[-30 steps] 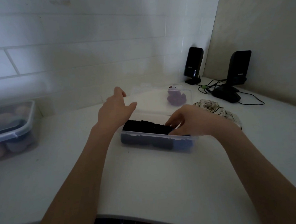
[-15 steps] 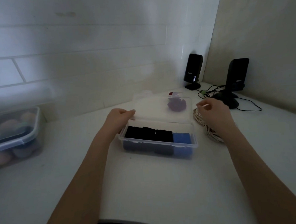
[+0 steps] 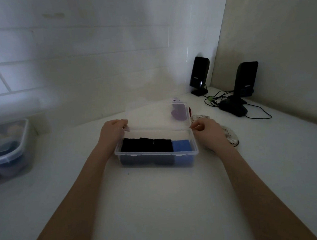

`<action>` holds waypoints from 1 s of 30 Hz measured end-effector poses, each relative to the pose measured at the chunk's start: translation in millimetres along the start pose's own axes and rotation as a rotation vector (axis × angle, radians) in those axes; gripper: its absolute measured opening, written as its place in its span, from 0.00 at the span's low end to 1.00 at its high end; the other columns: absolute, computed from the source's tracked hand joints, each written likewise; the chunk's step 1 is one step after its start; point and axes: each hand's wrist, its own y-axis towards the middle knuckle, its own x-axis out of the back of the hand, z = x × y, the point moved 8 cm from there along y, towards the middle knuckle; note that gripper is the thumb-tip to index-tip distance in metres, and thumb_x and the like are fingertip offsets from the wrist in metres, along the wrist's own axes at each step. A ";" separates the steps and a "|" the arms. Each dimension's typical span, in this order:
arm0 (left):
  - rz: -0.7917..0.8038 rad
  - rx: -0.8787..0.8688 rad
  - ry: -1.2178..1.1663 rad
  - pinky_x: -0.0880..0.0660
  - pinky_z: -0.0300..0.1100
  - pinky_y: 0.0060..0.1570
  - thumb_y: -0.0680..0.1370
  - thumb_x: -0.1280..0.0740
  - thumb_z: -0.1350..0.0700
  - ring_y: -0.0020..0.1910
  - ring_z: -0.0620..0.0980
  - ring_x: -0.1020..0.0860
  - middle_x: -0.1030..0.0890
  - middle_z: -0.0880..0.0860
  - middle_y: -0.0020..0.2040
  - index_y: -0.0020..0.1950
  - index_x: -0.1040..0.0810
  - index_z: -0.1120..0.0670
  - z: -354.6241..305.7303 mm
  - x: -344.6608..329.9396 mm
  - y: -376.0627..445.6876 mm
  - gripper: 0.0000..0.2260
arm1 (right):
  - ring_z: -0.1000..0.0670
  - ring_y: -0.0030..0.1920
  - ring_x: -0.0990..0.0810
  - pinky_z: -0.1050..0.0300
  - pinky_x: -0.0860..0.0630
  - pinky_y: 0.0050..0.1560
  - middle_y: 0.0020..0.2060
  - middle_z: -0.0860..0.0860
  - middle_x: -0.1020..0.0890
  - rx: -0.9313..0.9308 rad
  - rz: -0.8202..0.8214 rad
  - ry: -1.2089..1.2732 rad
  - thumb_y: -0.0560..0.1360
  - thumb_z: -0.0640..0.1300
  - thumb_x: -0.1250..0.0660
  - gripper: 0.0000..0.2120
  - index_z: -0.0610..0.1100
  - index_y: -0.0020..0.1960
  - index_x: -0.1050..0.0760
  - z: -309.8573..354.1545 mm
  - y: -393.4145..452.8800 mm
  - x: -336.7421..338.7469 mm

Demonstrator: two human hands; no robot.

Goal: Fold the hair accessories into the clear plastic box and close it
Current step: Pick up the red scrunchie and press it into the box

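lid: thin, light, bendy; I hold its corners
left hand: pinching left corner
right hand: pinching right corner

From my remote feed, two bare forearms reach into view from the bottom edge, uncovered from elbow to wrist, with no sleeve, cuff or fabric visible on either. I see the left hand and the right hand equally bare: no rings, watch, bracelet or glove show in the dim light. The fingers are slim, nails too small and dark for me to judge.
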 end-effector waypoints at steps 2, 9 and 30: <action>-0.017 0.002 -0.017 0.34 0.33 0.34 0.77 0.36 0.57 0.33 0.42 0.28 0.23 0.48 0.32 0.30 0.25 0.54 2.8 1.7 -0.1 0.15 | 0.50 0.43 0.22 0.60 0.31 0.43 0.43 0.47 0.18 -0.004 -0.021 0.057 0.74 0.40 0.35 0.06 0.45 0.49 0.20 -1.0 1.4 3.1; -0.017 -0.086 0.035 0.32 0.30 0.35 0.77 0.38 0.60 0.35 0.45 0.28 0.24 0.52 0.35 0.36 0.25 0.59 3.0 2.9 2.3 0.10 | 0.43 0.54 0.24 0.43 0.26 0.56 0.54 0.45 0.22 -0.045 -0.081 -0.058 0.75 0.45 0.37 0.13 0.45 0.58 0.26 -7.1 6.6 12.3; -0.087 -0.159 -0.079 0.37 0.30 0.24 0.74 0.38 0.64 0.22 0.39 0.34 0.31 0.44 0.16 0.22 0.33 0.54 1.3 2.7 8.6 0.20 | 0.49 0.41 0.23 0.56 0.28 0.38 0.42 0.52 0.22 0.073 -0.200 0.145 0.77 0.45 0.38 0.04 0.46 0.48 0.27 -1.9 65.5 -20.8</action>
